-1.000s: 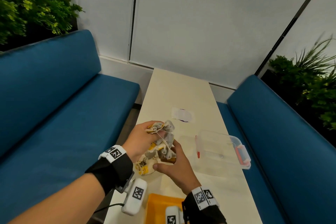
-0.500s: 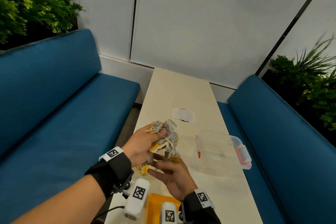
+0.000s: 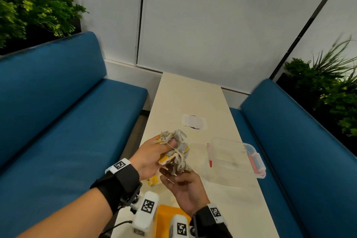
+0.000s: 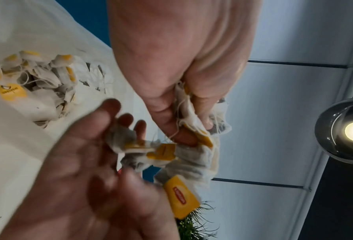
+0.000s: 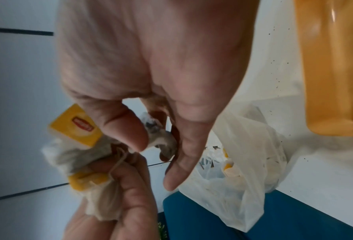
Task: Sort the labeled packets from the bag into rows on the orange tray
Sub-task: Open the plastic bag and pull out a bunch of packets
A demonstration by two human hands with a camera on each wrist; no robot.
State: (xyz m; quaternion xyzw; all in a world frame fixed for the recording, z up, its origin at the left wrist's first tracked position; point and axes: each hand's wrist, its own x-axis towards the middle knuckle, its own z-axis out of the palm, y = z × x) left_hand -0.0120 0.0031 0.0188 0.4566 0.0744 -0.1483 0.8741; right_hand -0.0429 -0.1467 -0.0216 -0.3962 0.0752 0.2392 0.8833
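- Head view: left hand (image 3: 152,157) gripping tangled clump of packets (image 3: 174,146) above bench (image 3: 193,94); right hand (image 3: 185,189) palm-up just beneath, fingertips on lowest packets; orange tray (image 3: 166,216) at near edge
- Left wrist view: bag (image 4: 37,78) lying on bench, more packets inside
- Right wrist view: right thumb and fingers pinching one packet (image 5: 161,139); tray beside bag

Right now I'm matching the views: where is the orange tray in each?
Head: orange tray at bottom centre, at the frame edge.
Left wrist: not in it.
Right wrist: top right corner.
Shared landmark: the tea-bag bundle gripped by the left hand.
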